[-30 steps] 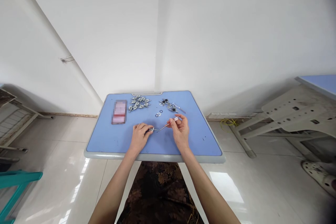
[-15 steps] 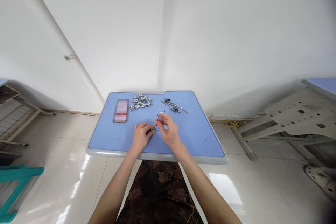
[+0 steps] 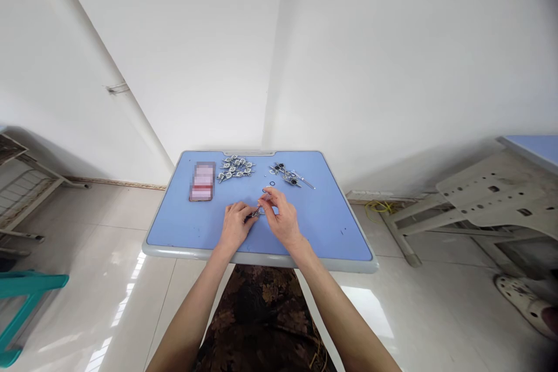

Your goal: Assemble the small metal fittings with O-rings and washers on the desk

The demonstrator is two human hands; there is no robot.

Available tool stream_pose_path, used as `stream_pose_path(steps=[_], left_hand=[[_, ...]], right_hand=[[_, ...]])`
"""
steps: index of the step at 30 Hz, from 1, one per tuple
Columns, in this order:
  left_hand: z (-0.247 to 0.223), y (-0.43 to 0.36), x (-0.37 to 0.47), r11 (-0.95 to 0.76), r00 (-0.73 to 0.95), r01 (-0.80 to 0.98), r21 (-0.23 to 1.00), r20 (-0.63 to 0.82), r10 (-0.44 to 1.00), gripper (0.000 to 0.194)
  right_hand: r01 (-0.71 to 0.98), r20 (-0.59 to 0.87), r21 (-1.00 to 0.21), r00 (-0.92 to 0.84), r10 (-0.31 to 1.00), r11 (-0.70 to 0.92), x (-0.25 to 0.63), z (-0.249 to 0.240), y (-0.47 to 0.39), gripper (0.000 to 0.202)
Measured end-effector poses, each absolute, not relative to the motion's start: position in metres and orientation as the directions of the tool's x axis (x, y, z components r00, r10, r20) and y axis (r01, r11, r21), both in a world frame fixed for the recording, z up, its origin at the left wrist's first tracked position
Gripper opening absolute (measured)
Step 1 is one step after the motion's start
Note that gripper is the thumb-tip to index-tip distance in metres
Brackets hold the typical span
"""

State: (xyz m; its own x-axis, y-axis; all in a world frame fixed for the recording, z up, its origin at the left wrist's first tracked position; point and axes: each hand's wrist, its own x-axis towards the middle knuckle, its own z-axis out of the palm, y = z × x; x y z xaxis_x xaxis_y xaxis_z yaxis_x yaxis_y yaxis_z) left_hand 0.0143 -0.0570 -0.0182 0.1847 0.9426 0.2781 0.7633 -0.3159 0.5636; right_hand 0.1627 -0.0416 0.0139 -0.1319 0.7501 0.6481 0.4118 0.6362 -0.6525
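Observation:
On the blue tabletop [image 3: 314, 226], near its front edge, my left hand [image 3: 236, 224] is closed on a small metal part [image 3: 256, 214]. My right hand [image 3: 282, 218] is just right of it, thumb and forefinger pinched over the part; what the pinch holds is too small to make out. Behind my left hand lies a pile of several metal parts [image 3: 236, 167]. A looser group of metal parts with black round pieces [image 3: 285, 175] lies behind my right hand. One small dark ring [image 3: 272, 183] rests between that group and my fingers.
A phone with a blurred screen [image 3: 202, 181] lies on the table's left side. A white wall [image 3: 209, 58] rises behind the table. At the lower left is a green stool [image 3: 30, 296]. Another desk [image 3: 497, 186] and a foot in a clog [image 3: 521, 302] are at the right.
The view has shifted slightly. Both hands keep nearly the same pose at the small metal part, with only slight finger movement.

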Motion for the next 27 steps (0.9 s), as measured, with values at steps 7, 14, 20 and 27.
stream_pose_path(steps=[7, 14, 20, 27], left_hand=[[-0.017, -0.058, 0.015, -0.325, 0.181, 0.758, 0.565, 0.295, 0.938, 0.015], [-0.018, -0.057, 0.015, -0.322, 0.184, 0.766, 0.556, 0.290, 0.939, 0.016], [-0.017, -0.057, 0.015, -0.321, 0.178, 0.773, 0.547, 0.298, 0.938, 0.012], [-0.016, -0.057, 0.016, -0.313, 0.180, 0.781, 0.540, 0.285, 0.941, 0.009]], right_hand=[[0.451, 0.603, -0.607, -0.274, 0.749, 0.654, 0.162, 0.033, -0.044, 0.035], [0.540, 0.552, -0.568, -0.309, 0.774, 0.621, 0.156, 0.039, -0.045, 0.040], [0.533, 0.514, -0.593, -0.327, 0.793, 0.604, 0.158, 0.051, -0.042, 0.039], [0.473, 0.455, -0.613, -0.445, 0.772, 0.633, 0.160, 0.056, -0.038, 0.047]])
